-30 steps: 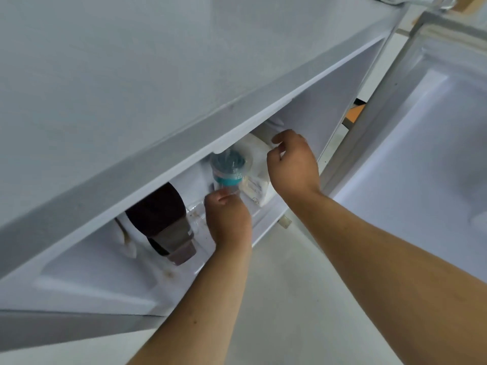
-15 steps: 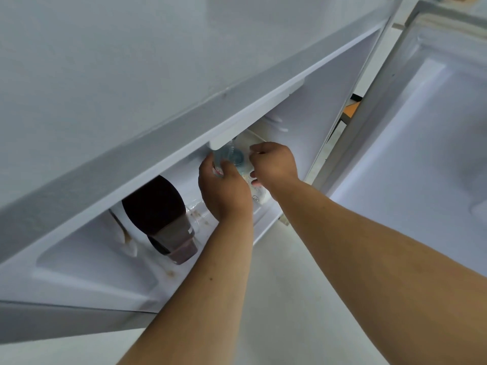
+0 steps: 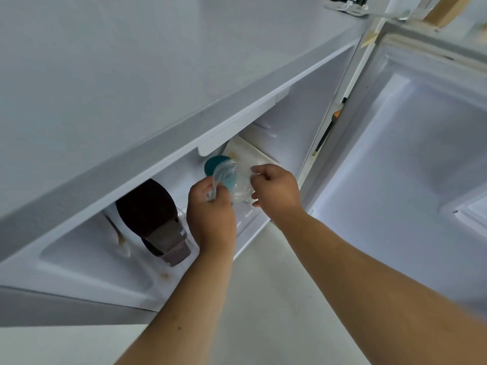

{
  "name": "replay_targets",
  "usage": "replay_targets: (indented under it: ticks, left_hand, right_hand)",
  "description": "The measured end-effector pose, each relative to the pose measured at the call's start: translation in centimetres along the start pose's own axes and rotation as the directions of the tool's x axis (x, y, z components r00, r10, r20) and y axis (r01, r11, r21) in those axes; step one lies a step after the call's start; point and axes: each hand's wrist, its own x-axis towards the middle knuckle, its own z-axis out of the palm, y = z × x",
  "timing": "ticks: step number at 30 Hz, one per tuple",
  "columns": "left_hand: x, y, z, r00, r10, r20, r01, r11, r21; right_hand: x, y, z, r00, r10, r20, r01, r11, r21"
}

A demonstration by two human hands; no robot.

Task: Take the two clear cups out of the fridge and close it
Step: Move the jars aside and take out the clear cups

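Both hands are seen at frame centre, inside the open white fridge [image 3: 303, 133]. A thin clear plastic cup [image 3: 224, 175], tipped on its side, is pinched at the rim by the left hand [image 3: 210, 212]. A second clear plastic cup [image 3: 241, 189] seems held by the curled right hand [image 3: 276, 191], though that grip is partly hidden. A teal round lid [image 3: 212, 164] is seen just behind the cups; a dark brown bottle [image 3: 152, 214] lies at lower left. The cups are judged light, flimsy and easily crushed, so a gentle hold around the wall is advised. Compared with half a second ago, the cups have been drawn apart and lifted clear of the shelf. The door [image 3: 421, 154] is open at right.
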Motion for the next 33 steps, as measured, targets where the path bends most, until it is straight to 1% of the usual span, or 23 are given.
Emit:
replay_targets:
  ticks: [3,7,9,13,15,18,20,23,28,31,33]
  left_hand:
    - [-1.2,-1.0,-0.7,1.000,0.010,0.008,-0.010,0.999,0.031]
    - [-2.9,-3.8,-1.5,0.999,-0.023,0.047,0.019,0.995,0.099]
    - [-3.2,-5.2,-1.6,0.995,-0.068,0.075,0.057,0.988,0.142]
    - [-2.6,-7.6,-1.1,0.969,-0.221,0.110,0.199,0.962,0.185]
    - [-2.0,-8.7,-0.7,0.953,-0.273,0.133,0.249,0.953,0.175]
    - [-1.1,-9.6,0.0,0.939,-0.312,0.145,0.290,0.944,0.154]
    - [-0.6,-9.9,0.5,0.929,-0.334,0.158,0.317,0.940,0.125]
    - [0.0,-9.8,0.7,0.919,-0.360,0.163,0.355,0.933,0.058]
    - [0.5,-9.3,0.5,0.928,-0.344,0.145,0.340,0.939,0.056]
    - [0.2,-9.4,0.2,0.929,-0.327,0.172,0.314,0.944,0.103]
    - [0.0,-9.3,0.0,0.930,-0.321,0.179,0.307,0.946,0.106]
  right_hand:
    - [-1.0,1.6,-0.1,1.000,-0.001,-0.011,0.001,1.000,0.027]
    - [-1.8,4.8,-0.1,0.999,0.040,-0.002,-0.040,0.998,-0.053]
    - [-1.7,6.3,0.1,0.997,0.076,0.003,-0.075,0.990,-0.116]
    - [-0.7,8.2,1.0,0.986,0.151,0.065,-0.131,0.960,-0.246]
    - [0.0,8.8,1.5,0.977,0.196,0.081,-0.170,0.952,-0.255]
    - [1.1,9.4,2.0,0.972,0.224,0.075,-0.196,0.941,-0.277]
    - [1.6,9.4,2.3,0.972,0.225,0.068,-0.197,0.938,-0.284]
    - [2.2,9.1,3.1,0.979,0.191,0.068,-0.162,0.938,-0.305]
    - [2.4,8.9,3.7,0.981,0.179,0.076,-0.147,0.939,-0.309]
    - [2.2,9.5,3.4,0.976,0.192,0.101,-0.148,0.929,-0.340]
    - [1.8,9.6,3.1,0.980,0.171,0.105,-0.115,0.907,-0.404]
